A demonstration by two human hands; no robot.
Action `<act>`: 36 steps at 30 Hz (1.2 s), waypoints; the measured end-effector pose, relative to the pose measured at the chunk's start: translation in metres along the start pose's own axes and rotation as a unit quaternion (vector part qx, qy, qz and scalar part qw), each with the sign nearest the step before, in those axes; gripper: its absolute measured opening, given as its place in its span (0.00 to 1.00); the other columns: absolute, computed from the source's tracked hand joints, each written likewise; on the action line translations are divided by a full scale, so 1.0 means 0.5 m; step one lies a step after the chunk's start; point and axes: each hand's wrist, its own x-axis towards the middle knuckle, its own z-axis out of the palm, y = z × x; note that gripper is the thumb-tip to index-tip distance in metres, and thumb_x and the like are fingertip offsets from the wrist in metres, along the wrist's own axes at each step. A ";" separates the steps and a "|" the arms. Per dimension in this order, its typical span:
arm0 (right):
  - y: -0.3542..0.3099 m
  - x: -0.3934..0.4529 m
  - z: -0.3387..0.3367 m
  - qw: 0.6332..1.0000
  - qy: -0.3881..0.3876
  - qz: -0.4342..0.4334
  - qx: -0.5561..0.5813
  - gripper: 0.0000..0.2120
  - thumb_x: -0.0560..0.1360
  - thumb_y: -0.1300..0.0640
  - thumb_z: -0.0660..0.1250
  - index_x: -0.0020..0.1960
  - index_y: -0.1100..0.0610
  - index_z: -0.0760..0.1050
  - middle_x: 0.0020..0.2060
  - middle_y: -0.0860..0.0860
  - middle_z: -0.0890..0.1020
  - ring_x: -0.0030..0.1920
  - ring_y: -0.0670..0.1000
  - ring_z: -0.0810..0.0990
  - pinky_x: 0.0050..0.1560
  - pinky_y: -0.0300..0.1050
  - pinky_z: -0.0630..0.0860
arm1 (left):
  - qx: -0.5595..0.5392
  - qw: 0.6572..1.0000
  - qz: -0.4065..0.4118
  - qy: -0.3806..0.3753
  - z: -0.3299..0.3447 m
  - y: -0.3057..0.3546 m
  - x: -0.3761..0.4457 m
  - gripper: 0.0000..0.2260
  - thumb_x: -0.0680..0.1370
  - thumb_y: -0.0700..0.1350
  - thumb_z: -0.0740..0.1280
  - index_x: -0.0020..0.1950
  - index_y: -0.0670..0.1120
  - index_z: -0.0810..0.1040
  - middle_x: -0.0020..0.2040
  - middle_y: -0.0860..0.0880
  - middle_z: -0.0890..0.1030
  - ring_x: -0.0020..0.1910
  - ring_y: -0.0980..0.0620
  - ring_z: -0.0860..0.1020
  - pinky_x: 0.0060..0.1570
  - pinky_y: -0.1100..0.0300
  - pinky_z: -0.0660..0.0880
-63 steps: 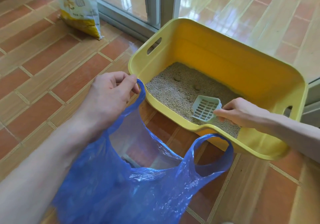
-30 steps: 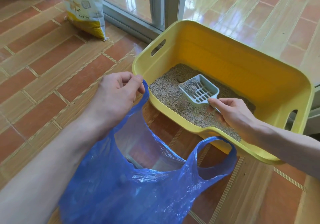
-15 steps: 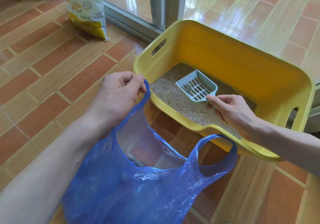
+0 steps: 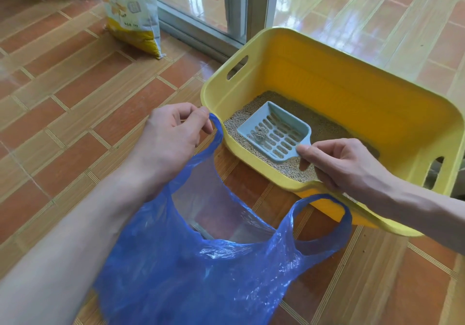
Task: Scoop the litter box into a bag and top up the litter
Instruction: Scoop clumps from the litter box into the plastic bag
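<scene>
One yellow litter box (image 4: 352, 93) sits at about two o'clock, with two handle slots showing in its walls. One pale blue slotted scoop (image 4: 274, 133) carries one grey clump (image 4: 260, 136). One blue plastic bag (image 4: 191, 269) with two loop handles lies at six o'clock. One litter sack (image 4: 130, 10) stands at eleven o'clock. Two hands are in view: one left hand (image 4: 171, 141), one right hand (image 4: 344, 163).

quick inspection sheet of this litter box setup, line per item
surface: tiled floor, orange-brown.
job's things: yellow litter box part filled with litter; pale blue slotted scoop above the litter, carrying a clump; blue plastic bag held open beside the box; litter sack standing by the door.
clutter: nothing seen.
grippers: left hand pinches a bag handle; right hand holds the scoop handle.
cables: nothing seen.
surroundings: sliding glass door behind the box.
</scene>
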 end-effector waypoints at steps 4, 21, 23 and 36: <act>-0.043 -0.044 0.002 0.999 -0.041 -0.001 -0.015 0.22 0.78 0.42 0.66 0.37 0.59 0.82 0.20 0.53 0.69 0.23 0.49 0.63 0.24 0.38 0.62 | 0.001 1.000 -0.002 0.001 0.000 0.001 0.001 0.16 0.84 0.48 0.63 0.37 0.45 0.76 0.25 0.53 0.63 0.22 0.55 0.58 0.21 0.64 0.56; 0.010 -0.047 0.149 0.954 -0.137 -0.074 -0.256 0.22 0.80 0.42 0.64 0.36 0.58 0.75 0.25 0.49 0.66 0.27 0.47 0.64 0.28 0.41 0.62 | 0.014 1.000 0.004 0.003 0.001 0.006 -0.003 0.17 0.84 0.46 0.63 0.35 0.47 0.75 0.22 0.57 0.65 0.20 0.59 0.60 0.23 0.65 0.57; 0.021 -0.028 0.163 0.943 -0.131 -0.094 -0.292 0.23 0.79 0.40 0.63 0.36 0.58 0.72 0.26 0.51 0.67 0.28 0.50 0.64 0.29 0.44 0.61 | 0.012 1.000 0.005 0.003 0.002 0.007 -0.003 0.17 0.84 0.46 0.63 0.35 0.47 0.75 0.22 0.57 0.65 0.20 0.59 0.60 0.22 0.65 0.57; 0.031 -0.013 0.266 0.813 -0.142 -0.248 -0.507 0.14 0.83 0.46 0.59 0.45 0.54 0.71 0.39 0.55 0.81 0.39 0.62 0.81 0.31 0.46 0.62 | 0.024 1.000 0.004 -0.004 0.012 -0.001 0.001 0.17 0.84 0.48 0.63 0.35 0.47 0.76 0.25 0.54 0.63 0.22 0.55 0.59 0.23 0.63 0.56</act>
